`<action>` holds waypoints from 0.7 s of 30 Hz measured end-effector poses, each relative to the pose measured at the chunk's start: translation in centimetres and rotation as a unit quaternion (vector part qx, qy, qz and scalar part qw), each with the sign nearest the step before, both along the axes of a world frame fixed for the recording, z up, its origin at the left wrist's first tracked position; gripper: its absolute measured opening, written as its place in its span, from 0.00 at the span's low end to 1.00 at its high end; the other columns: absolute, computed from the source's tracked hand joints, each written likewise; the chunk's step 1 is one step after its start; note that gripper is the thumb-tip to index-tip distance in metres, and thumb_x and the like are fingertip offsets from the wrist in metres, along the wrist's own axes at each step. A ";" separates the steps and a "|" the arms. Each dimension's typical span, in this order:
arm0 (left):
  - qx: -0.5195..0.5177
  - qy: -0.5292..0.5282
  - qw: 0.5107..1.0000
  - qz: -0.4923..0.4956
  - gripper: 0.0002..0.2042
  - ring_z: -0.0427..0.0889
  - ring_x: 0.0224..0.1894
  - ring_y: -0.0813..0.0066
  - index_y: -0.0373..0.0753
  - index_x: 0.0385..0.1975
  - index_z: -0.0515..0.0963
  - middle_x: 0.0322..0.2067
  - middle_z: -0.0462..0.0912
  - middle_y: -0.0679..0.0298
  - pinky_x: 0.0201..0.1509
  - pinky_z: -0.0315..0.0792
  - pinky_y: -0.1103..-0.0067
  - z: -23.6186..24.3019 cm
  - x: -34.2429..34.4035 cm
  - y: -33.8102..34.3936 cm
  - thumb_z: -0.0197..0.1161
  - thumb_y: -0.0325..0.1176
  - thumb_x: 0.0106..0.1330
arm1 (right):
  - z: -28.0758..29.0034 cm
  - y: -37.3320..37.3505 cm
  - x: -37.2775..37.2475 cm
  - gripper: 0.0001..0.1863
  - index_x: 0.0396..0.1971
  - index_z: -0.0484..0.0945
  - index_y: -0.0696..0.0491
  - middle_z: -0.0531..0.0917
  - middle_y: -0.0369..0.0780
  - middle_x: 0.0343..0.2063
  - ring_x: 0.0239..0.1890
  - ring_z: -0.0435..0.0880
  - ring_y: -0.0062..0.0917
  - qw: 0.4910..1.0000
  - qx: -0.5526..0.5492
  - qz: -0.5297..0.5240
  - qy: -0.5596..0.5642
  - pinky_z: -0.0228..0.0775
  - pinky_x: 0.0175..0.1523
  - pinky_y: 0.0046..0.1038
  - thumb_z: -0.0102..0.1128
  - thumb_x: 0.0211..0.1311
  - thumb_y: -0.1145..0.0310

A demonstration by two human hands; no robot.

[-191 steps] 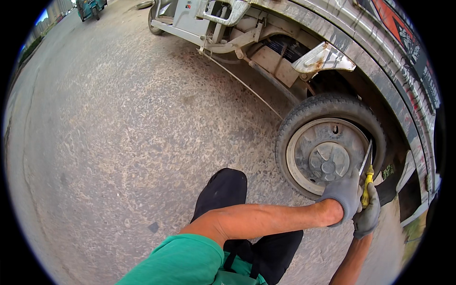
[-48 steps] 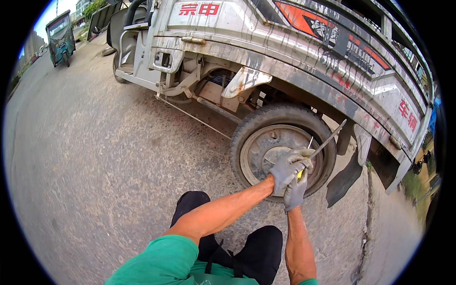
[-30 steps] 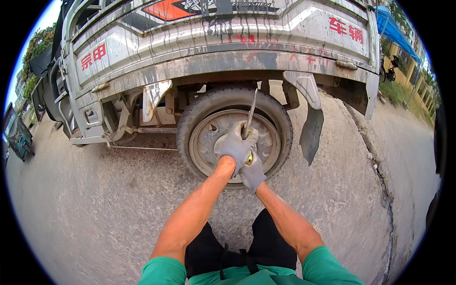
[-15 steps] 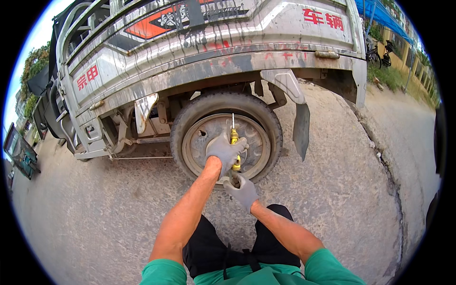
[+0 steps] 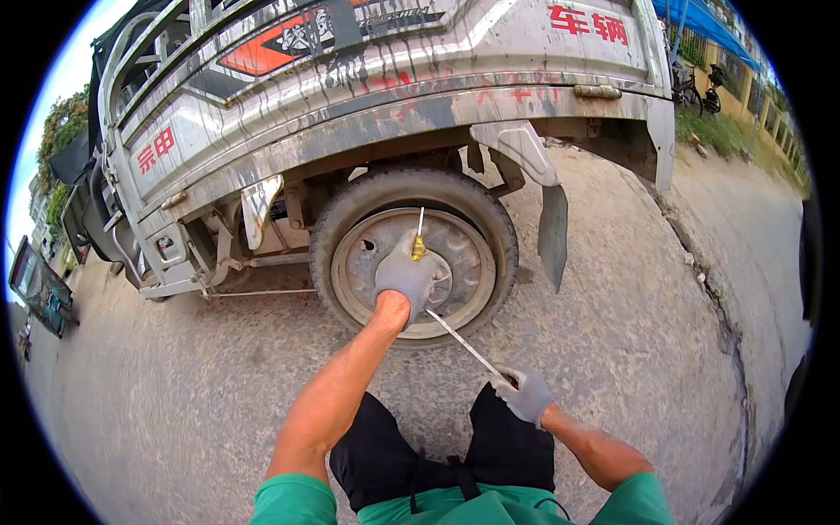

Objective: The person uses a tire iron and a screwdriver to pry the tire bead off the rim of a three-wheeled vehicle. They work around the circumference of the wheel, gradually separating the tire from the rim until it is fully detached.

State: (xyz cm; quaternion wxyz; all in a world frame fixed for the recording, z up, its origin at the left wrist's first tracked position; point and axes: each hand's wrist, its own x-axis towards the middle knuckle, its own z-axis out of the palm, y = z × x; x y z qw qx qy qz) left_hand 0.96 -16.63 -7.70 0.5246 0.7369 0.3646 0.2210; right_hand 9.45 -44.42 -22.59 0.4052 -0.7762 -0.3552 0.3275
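Observation:
My left hand, in a grey work glove, is closed round the yellow handle of a screwdriver. The metal shaft points up, its tip at the gap between the upper rim and the tyre; I cannot tell how deep it sits. My right hand, gloved too, is closed on the near end of a long thin metal rod in front of my right knee. The rod slants up to the left, and its far end overlaps the lower part of the wheel rim. Whether it touches there I cannot tell.
Above the wheel hangs the dirty silver cargo side of a small truck, with a mud flap to the right. A long crack runs along the concrete at right. A small dark vehicle stands far left; bicycles stand far right.
My right hand has moved down and right, away from the screwdriver's lower end, and the long rod now shows in it. My left hand stays on the screwdriver, covering more of its handle.

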 end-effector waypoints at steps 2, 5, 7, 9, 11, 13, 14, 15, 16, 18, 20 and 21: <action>0.134 -0.007 0.990 0.030 0.25 0.87 0.36 0.65 0.42 0.66 0.71 0.36 0.87 0.51 0.40 0.79 0.69 -2.6 0.5 1.4 0.61 0.34 0.68 | 0.5 -0.8 2.3 0.18 0.53 0.85 0.52 0.86 0.42 0.28 0.30 0.85 0.25 1.000 0.022 -0.002 0.004 0.75 0.39 0.30 0.65 0.68 0.59; 0.333 0.026 0.940 0.074 0.22 0.86 0.37 0.55 0.42 0.61 0.75 0.36 0.86 0.51 0.43 0.77 0.62 -3.9 0.4 2.4 0.63 0.37 0.67 | 0.8 -1.7 4.4 0.20 0.54 0.83 0.55 0.86 0.39 0.31 0.29 0.84 0.18 0.999 0.025 -0.015 0.038 0.76 0.38 0.26 0.67 0.67 0.60; 0.446 0.048 0.889 0.086 0.21 0.84 0.38 0.52 0.43 0.58 0.78 0.35 0.84 0.52 0.42 0.76 0.60 -3.6 0.2 2.7 0.65 0.37 0.64 | 1.9 -2.4 4.9 0.21 0.54 0.83 0.58 0.86 0.38 0.33 0.31 0.83 0.18 0.989 -0.024 -0.056 0.131 0.76 0.38 0.24 0.68 0.67 0.61; 0.541 0.055 0.835 0.083 0.20 0.83 0.37 0.51 0.43 0.55 0.80 0.34 0.83 0.55 0.40 0.74 0.59 -3.1 0.3 3.0 0.66 0.37 0.62 | 2.5 -3.6 5.8 0.20 0.54 0.83 0.58 0.85 0.34 0.33 0.29 0.81 0.15 0.978 -0.004 -0.064 0.199 0.73 0.34 0.20 0.70 0.66 0.63; 0.553 0.032 0.830 0.067 0.20 0.82 0.36 0.50 0.43 0.53 0.81 0.31 0.82 0.55 0.38 0.73 0.58 -2.5 0.7 3.2 0.67 0.37 0.60 | 3.9 -4.1 6.7 0.20 0.54 0.83 0.57 0.84 0.33 0.32 0.27 0.78 0.13 0.968 0.013 -0.063 0.243 0.71 0.32 0.19 0.70 0.65 0.63; 0.564 0.019 0.824 0.056 0.20 0.81 0.36 0.51 0.43 0.52 0.82 0.30 0.81 0.56 0.37 0.72 0.58 -2.3 0.9 3.4 0.67 0.36 0.58 | 6.2 -4.2 7.5 0.21 0.55 0.82 0.58 0.83 0.32 0.31 0.25 0.75 0.11 0.970 0.030 -0.047 0.239 0.67 0.29 0.18 0.68 0.66 0.65; 0.569 0.020 0.820 0.055 0.20 0.81 0.35 0.51 0.42 0.51 0.82 0.30 0.81 0.56 0.38 0.72 0.58 -2.2 0.7 3.6 0.67 0.36 0.58 | 8.1 -3.8 7.7 0.20 0.55 0.81 0.59 0.83 0.33 0.31 0.25 0.75 0.11 0.973 0.030 -0.048 0.222 0.67 0.29 0.17 0.67 0.66 0.65; 0.572 0.019 0.818 0.053 0.19 0.81 0.35 0.51 0.42 0.51 0.82 0.30 0.81 0.56 0.38 0.72 0.58 -2.3 0.6 3.8 0.67 0.36 0.57 | 9.9 -3.4 8.0 0.20 0.56 0.81 0.59 0.83 0.33 0.31 0.25 0.75 0.11 0.977 0.028 -0.051 0.205 0.67 0.29 0.17 0.65 0.67 0.66; 0.576 0.022 0.816 0.049 0.19 0.81 0.35 0.51 0.41 0.50 0.83 0.30 0.81 0.56 0.38 0.71 0.58 -2.2 0.2 4.1 0.67 0.35 0.57 | 11.5 -2.9 8.3 0.19 0.56 0.81 0.59 0.82 0.33 0.30 0.25 0.74 0.12 0.981 0.024 -0.053 0.187 0.67 0.29 0.17 0.60 0.69 0.67; 0.572 0.011 0.819 0.034 0.19 0.81 0.34 0.51 0.40 0.49 0.83 0.29 0.81 0.56 0.37 0.71 0.58 -2.5 0.6 4.5 0.67 0.35 0.57 | 13.8 -2.8 9.5 0.19 0.56 0.82 0.58 0.82 0.33 0.29 0.24 0.74 0.11 0.989 0.046 -0.066 0.127 0.66 0.28 0.18 0.57 0.70 0.67; 0.581 -0.002 0.813 0.036 0.18 0.80 0.33 0.51 0.38 0.47 0.83 0.28 0.80 0.55 0.35 0.70 0.59 -2.4 0.2 4.9 0.67 0.33 0.56 | 15.9 -2.0 10.5 0.19 0.56 0.82 0.58 0.82 0.34 0.29 0.22 0.73 0.11 0.994 0.050 -0.063 0.074 0.66 0.27 0.18 0.55 0.72 0.66; 0.586 -0.006 0.809 0.037 0.17 0.80 0.32 0.51 0.37 0.46 0.83 0.27 0.80 0.55 0.35 0.69 0.59 -2.5 0.0 5.1 0.68 0.32 0.55 | 16.9 -1.4 11.0 0.19 0.57 0.82 0.58 0.82 0.34 0.28 0.22 0.72 0.11 0.996 0.042 -0.058 0.050 0.66 0.27 0.18 0.54 0.72 0.66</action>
